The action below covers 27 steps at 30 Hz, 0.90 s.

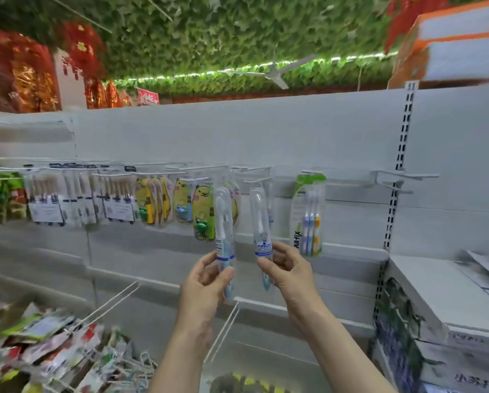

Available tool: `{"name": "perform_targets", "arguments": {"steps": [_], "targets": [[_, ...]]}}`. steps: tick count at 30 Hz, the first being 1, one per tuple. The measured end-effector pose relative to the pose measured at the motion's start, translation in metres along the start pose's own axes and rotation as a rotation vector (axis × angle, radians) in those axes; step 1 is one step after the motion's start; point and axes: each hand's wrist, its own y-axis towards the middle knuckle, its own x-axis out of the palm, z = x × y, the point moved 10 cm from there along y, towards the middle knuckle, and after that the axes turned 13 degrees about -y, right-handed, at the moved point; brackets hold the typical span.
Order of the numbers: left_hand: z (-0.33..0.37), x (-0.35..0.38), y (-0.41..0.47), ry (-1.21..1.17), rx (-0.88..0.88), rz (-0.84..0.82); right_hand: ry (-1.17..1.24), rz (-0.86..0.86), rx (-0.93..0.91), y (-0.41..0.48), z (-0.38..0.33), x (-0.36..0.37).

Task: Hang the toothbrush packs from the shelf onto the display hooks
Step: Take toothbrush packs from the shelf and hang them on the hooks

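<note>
My left hand (206,282) grips the lower end of a clear toothbrush pack (223,219) with a white and blue brush, held upright. My right hand (287,269) pinches the bottom of a second clear toothbrush pack (260,219) with a blue label. The top of the right pack reaches a white display hook (256,180); whether it hangs on the hook I cannot tell. The left pack's top lies just below another hook (198,179). Both packs stand side by side in front of the white back panel.
Yellow cartoon toothbrush packs (202,214) hang left of my hands, and a green three-brush pack (308,214) hangs to the right. Bare hooks (408,177) stick out at far right. White wire dividers (223,330) and a bin of packets (47,347) lie below. Boxes (450,321) sit at right.
</note>
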Motion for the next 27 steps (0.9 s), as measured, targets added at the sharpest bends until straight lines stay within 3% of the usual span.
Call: {"name": "perform_targets", "arguments": {"steps": [16, 27], "targets": [[-0.002, -0.022, 0.057, 0.0, -0.127, -0.252, -0.043, 0.26, 0.087, 0.022, 0.014, 0.025], [-0.016, -0.015, 0.09, 0.048, -0.167, -0.237, -0.007, 0.279, 0.162, 0.112, 0.06, 0.012]]}}
